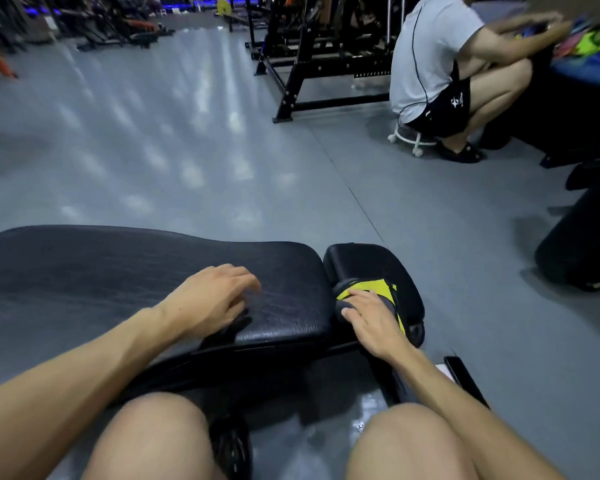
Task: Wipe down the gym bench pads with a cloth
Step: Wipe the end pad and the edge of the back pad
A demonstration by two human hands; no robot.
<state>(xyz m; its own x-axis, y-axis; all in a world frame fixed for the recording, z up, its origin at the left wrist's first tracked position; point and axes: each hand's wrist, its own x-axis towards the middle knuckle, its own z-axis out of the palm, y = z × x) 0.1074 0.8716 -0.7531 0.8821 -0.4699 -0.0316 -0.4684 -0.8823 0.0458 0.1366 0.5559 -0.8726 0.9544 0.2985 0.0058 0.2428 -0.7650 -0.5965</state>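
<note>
Right hand [369, 318] pressing yellow-grey cloth [378, 291] flat-fingered onto seat pad [368, 261]; left hand [210, 301], relaxed, holding nothing, bracing back pad [118, 268] at 9 o'clock — keep strokes overlapping.

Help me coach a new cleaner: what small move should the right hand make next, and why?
Probably sweep the cloth across the small pad. The right hand presses the cloth flat at that pad's near edge, beside the gap, while the left hand rests on the long pad, steadying the bench.
</note>
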